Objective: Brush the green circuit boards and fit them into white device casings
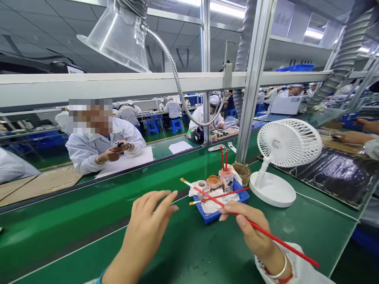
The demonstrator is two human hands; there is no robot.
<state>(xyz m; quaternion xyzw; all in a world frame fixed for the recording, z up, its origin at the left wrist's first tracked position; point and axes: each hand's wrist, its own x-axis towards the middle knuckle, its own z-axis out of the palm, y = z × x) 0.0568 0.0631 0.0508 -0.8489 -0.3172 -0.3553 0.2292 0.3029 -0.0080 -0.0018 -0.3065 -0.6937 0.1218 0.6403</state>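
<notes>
My left hand (148, 223) is raised above the green table with its fingers stretched out and nothing in them. A long red-handled paintbrush (278, 239) is held in my right hand (254, 227), pinched between thumb and fingers. Its pale bristle tip points left, over a small blue tray (211, 218). Across that tray lies a second red paintbrush (231, 193), below the held one. The tray also carries white tissue, an orange-rimmed jar (213, 182), a jar with a pale rim (202, 186) and a square bottle (226, 182) with red sticks standing in it.
A white fan (274, 193) stands right of the tray, beside a brown pot (242, 173). A black mat (331, 173) lies farther right. A metal post (251, 86) and a clear hood (118, 37) on a flexible arm rise ahead. Across the green belt (89, 205) sits a co-worker (103, 146).
</notes>
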